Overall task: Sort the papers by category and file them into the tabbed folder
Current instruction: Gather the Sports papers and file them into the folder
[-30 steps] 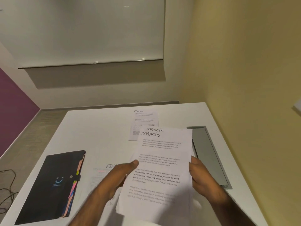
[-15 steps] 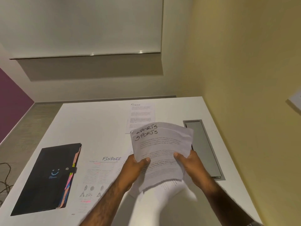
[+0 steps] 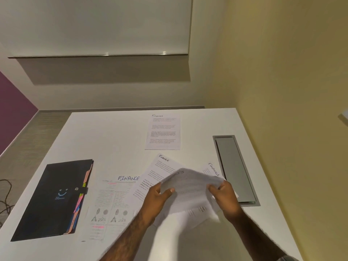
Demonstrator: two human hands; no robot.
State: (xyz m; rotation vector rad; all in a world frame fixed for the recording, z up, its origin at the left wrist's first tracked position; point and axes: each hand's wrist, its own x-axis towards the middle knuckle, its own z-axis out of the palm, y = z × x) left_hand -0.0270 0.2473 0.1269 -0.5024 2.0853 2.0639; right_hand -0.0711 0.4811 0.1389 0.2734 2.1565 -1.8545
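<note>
Both hands grip a small stack of white sports papers (image 3: 190, 187), blurred and bent low over the table. My left hand (image 3: 157, 199) pinches its left edge, my right hand (image 3: 225, 196) its right edge. Under the stack lie sheets headed FINANCE: one tilted (image 3: 162, 167), one peeking out at the right (image 3: 211, 169), one with charts and pink marks (image 3: 111, 202). Another FINANCE sheet (image 3: 163, 131) lies further back. The black tabbed folder (image 3: 52, 199) lies closed at the left, coloured tabs along its right edge.
The white table (image 3: 105, 140) ends at a yellow wall on the right. A grey metal cable flap (image 3: 234, 167) is set into the table by my right hand. Dark cables (image 3: 4, 196) lie on the floor at the far left.
The sports papers have come down from upright in front of me to low over the table, bending as they go. Both hands moved down with them, uncovering the FINANCE sheets beneath.
</note>
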